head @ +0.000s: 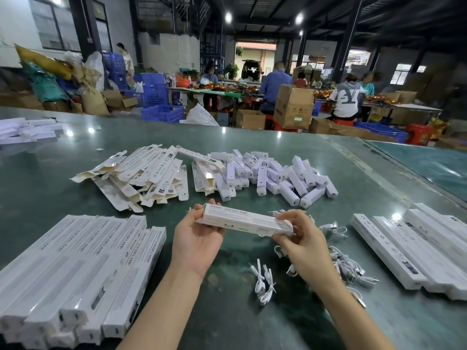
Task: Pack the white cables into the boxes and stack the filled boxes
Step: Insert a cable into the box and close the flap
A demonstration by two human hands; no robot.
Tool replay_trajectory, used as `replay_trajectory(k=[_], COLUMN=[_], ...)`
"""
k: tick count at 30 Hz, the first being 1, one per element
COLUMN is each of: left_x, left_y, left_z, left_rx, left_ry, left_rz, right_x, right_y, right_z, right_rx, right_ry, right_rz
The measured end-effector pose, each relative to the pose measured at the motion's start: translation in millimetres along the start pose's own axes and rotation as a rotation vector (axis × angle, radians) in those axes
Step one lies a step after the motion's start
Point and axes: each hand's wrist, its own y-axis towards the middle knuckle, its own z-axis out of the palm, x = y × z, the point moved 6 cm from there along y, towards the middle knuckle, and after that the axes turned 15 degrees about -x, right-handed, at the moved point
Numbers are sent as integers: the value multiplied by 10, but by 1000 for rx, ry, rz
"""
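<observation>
**Many boxes stacked, many cables still loose**

Dozens of closed boxes lie stacked at lower left on the green table, with a smaller row of boxes at right; whether those are filled I cannot tell. Flat unfolded cartons and small white units wait mid-frame. Loose white cables lie lower right, so plenty seems left. One box sits mid-frame, the left hand curled around one end, the right hand pinching the other.
</observation>
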Motion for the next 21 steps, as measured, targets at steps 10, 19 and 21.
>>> replay_trajectory(k=[10, 19, 21], left_x=[-9, -48, -49], left_y=[-64, -69, -50], left_z=[36, 17, -4], left_rx=[100, 70, 60], left_ry=[274, 380, 390], left_rz=[23, 133, 106], right_x=[-24, -42, -30], right_y=[30, 27, 23], right_z=[-79, -90, -94], right_rx=[-27, -46, -43], right_ry=[-5, -38, -68], right_rz=[27, -17, -57])
